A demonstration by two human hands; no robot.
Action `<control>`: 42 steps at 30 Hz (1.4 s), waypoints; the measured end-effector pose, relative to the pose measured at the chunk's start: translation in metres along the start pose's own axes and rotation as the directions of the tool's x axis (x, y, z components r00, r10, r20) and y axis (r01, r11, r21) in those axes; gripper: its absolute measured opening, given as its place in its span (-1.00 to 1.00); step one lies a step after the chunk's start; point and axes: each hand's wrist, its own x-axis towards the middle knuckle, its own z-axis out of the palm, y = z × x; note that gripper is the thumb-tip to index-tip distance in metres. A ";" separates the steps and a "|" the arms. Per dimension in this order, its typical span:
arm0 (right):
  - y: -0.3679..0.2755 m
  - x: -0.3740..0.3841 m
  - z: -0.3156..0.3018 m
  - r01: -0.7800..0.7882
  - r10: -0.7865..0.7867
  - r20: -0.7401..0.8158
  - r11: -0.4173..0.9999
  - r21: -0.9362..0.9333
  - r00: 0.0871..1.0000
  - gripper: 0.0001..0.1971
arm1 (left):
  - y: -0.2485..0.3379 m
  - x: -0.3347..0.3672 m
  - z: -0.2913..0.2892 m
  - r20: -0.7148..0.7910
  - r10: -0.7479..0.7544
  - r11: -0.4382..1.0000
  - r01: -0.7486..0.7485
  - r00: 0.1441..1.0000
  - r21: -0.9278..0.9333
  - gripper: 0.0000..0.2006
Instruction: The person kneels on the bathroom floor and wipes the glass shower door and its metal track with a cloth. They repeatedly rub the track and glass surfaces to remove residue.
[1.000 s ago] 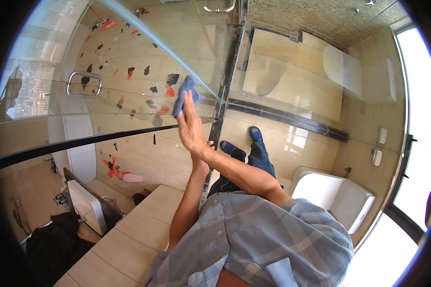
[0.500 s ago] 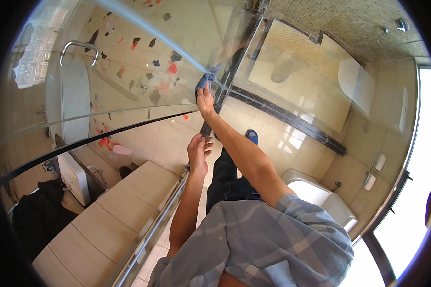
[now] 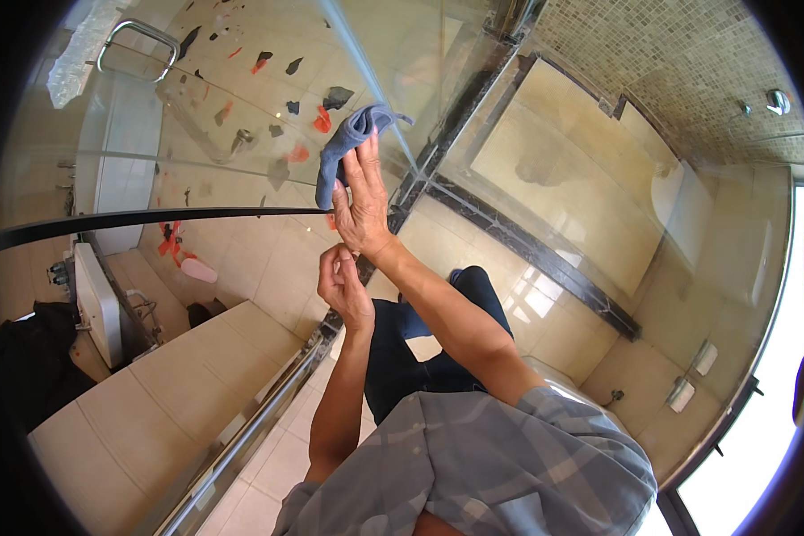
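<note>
My right hand (image 3: 364, 196) presses a folded blue-grey cloth (image 3: 348, 134) against a clear glass panel (image 3: 241, 192), its fingers stretched out along the cloth. One end of the cloth hangs down beside my thumb, and a thin tail sticks out at the top. Just below my right wrist is my left hand (image 3: 346, 288), with its fingers curled in and nothing visible in them. A metal handle (image 3: 138, 40) is fixed on the glass at the upper left. Black and red patches (image 3: 322, 119) show through or on the panel.
A dark stone sill (image 3: 536, 255) crosses the tiled floor ahead. To the left stand a tiled ledge (image 3: 165, 393), a white basin (image 3: 98, 304) and a dark cloth heap (image 3: 31, 366). A metal rail (image 3: 241, 438) runs alongside the ledge. Mosaic wall (image 3: 652, 71) rises at upper right.
My right hand and the cloth have come lower and nearer on the glass, slightly left. My left hand has shifted down and left, its fingers more curled. My legs have changed position.
</note>
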 end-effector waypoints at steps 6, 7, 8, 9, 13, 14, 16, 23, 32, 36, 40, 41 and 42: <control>0.128 -0.052 0.006 0.063 -0.066 -0.053 0.997 -0.051 0.996 -0.39 | -0.076 0.049 0.017 0.026 0.666 0.729 -0.658 0.745 0.190 -0.87; 0.149 -0.062 0.008 0.100 -0.103 -0.063 0.994 -0.049 0.993 -0.38 | -0.079 0.055 0.022 0.014 0.718 0.683 -0.708 0.696 0.178 -0.87; 0.170 -0.072 0.007 0.086 -0.092 -0.066 0.993 -0.083 0.994 -0.39 | -0.088 0.059 0.026 0.003 0.766 0.634 -0.755 0.643 0.167 -0.87; 0.191 -0.081 0.006 0.081 -0.087 -0.066 0.993 -0.086 0.994 -0.40 | -0.104 0.063 0.025 0.001 0.727 0.675 -0.716 0.686 0.177 -0.89; 0.250 -0.116 0.009 0.075 -0.082 -0.061 0.991 -0.109 0.995 -0.41 | -0.148 0.069 0.029 0.035 0.742 0.662 -0.739 0.670 0.123 -0.90; 0.269 -0.127 0.009 0.078 -0.086 -0.066 0.991 -0.110 0.994 -0.42 | -0.159 0.071 0.032 0.072 0.807 0.580 -0.810 0.586 0.082 -0.89; 0.306 -0.147 0.008 0.052 -0.062 -0.071 0.989 -0.140 0.995 -0.42 | -0.176 0.074 0.037 0.129 0.908 0.402 -0.915 0.398 -0.008 -0.86; 0.429 -0.225 0.015 -0.126 0.117 -0.057 0.972 -0.199 0.991 -0.46 | -0.186 0.095 0.082 0.409 0.913 -0.079 -0.985 -0.010 0.154 -0.90; 0.486 -0.275 0.017 -0.265 0.248 -0.132 0.955 -0.130 0.960 -0.48 | -0.243 0.104 0.076 0.457 0.886 -0.202 -0.955 -0.083 0.218 -0.83; 0.488 -0.288 0.020 -0.406 0.400 -0.112 0.913 -0.039 0.910 -0.48 | -0.253 0.109 0.072 0.445 0.890 -0.257 -0.919 -0.104 0.300 -0.87; 0.528 -0.297 0.014 -0.752 0.745 -0.103 0.658 -0.042 0.659 -0.48 | -0.251 0.109 0.083 0.425 0.896 -0.284 -0.900 -0.127 0.331 -0.87; 0.540 -0.300 0.014 -0.668 0.647 -0.172 0.736 -0.113 0.742 -0.50 | -0.249 0.108 0.086 0.417 0.899 -0.288 -0.897 -0.133 0.336 -0.88; 0.554 -0.299 0.010 -0.670 0.654 -0.148 0.728 -0.146 0.742 -0.51 | -0.248 0.108 0.089 0.406 0.903 -0.289 -0.899 -0.142 0.329 -0.88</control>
